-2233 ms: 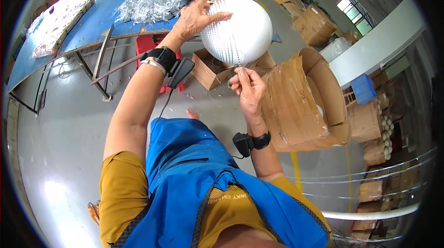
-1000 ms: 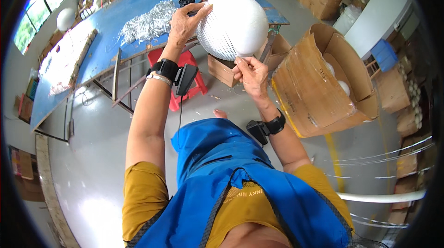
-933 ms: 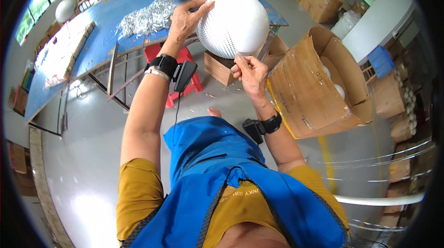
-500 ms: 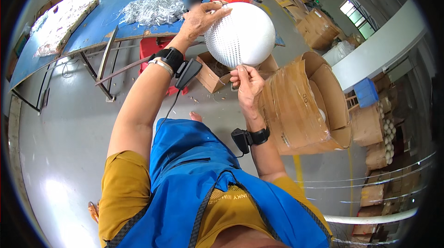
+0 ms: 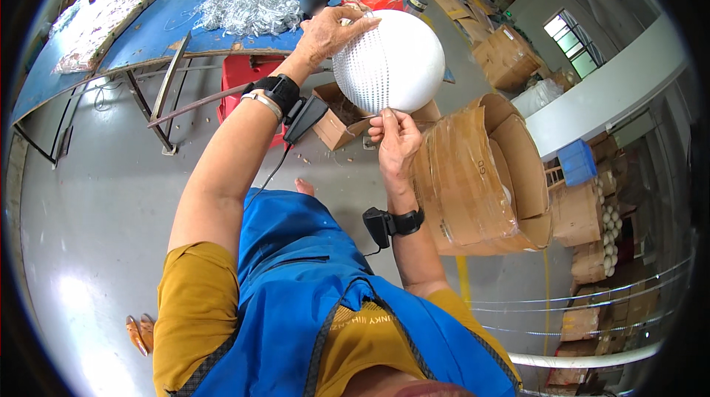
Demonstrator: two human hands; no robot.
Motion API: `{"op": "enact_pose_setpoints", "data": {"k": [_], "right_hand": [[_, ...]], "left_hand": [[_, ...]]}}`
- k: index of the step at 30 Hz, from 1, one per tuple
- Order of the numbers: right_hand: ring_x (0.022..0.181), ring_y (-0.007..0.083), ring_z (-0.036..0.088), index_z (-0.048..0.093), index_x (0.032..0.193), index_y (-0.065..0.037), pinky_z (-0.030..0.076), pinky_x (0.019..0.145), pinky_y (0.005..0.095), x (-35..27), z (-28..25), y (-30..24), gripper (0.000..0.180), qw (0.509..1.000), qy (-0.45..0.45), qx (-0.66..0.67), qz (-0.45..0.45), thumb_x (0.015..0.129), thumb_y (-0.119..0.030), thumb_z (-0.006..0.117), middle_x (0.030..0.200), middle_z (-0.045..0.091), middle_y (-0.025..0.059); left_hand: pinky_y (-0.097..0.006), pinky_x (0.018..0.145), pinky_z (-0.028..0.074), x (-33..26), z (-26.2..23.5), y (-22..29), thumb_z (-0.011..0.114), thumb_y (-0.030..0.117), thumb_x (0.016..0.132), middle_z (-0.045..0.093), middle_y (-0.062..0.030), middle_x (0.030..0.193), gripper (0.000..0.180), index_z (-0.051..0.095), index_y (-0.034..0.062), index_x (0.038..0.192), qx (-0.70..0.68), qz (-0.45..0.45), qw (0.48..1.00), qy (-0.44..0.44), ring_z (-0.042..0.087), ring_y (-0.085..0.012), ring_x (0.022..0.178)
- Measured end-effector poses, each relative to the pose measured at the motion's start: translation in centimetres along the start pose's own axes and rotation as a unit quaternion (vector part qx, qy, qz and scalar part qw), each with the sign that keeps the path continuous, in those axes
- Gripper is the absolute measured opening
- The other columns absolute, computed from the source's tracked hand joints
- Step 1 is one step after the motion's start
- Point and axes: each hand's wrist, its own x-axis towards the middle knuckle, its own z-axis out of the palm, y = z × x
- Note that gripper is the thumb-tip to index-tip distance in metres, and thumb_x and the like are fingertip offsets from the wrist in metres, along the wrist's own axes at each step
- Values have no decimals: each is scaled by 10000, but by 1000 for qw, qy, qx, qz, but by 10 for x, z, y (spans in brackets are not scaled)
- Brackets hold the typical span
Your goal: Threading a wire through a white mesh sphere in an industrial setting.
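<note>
as the ball (image 5: 414, 64) shows upright dotted rows (image 5: 362, 75) leftward, left fingers (image 5: 359, 27) hold it, right fingers (image 5: 390, 122) pinch below.

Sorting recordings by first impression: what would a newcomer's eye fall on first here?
First, the white ball at upper centre, its left side lined with dotted rows, the left hand at its upper left and the right hand at its lower edge. Then the silvery heap on the blue table, and the open carton at right.
</note>
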Motion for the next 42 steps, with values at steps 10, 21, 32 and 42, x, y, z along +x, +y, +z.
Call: {"op": "enact_pose_setpoints", "data": {"k": [10, 21, 32, 42], "right_hand": [[515, 75, 528, 541, 800, 30, 433, 476, 197, 3, 5, -2, 168, 1000, 13, 11, -5, 857, -128, 534, 653, 599, 69], [491, 75, 517, 535, 752, 24, 428, 474, 195, -2, 7, -5, 186, 999, 43, 28, -3, 860, -128, 537, 620, 592, 60], [481, 66, 508, 526, 724, 18, 422, 464, 190, 7, 13, -10, 184, 999, 38, 28, -19, 854, -112, 547, 601, 583, 57], [484, 43, 487, 538, 714, 1, 410, 454, 188, 11, 13, 1, 251, 998, 42, 28, -36, 861, -200, 569, 583, 566, 25]], "left_hand": [[-386, 802, 398, -2, -3, 9, 542, 588, 754, 653, -123, 884, 575, 664, 66, 959, -17, -23, 999, -33, 616, -240, 815], [-582, 1000, 105, -19, -8, 11, 614, 692, 563, 363, -174, 1330, 962, 411, 87, 1283, 77, 69, 989, -101, 279, -310, 1273], [-472, 1031, 168, -11, -11, 8, 649, 707, 506, 383, -191, 1305, 1040, 412, 46, 1272, 31, 40, 991, -120, 368, -320, 1216], [-348, 1010, 286, -7, -9, 3, 720, 551, 561, 408, -204, 1287, 958, 396, -14, 1265, -112, -30, 984, -135, 382, -304, 1208]]}}
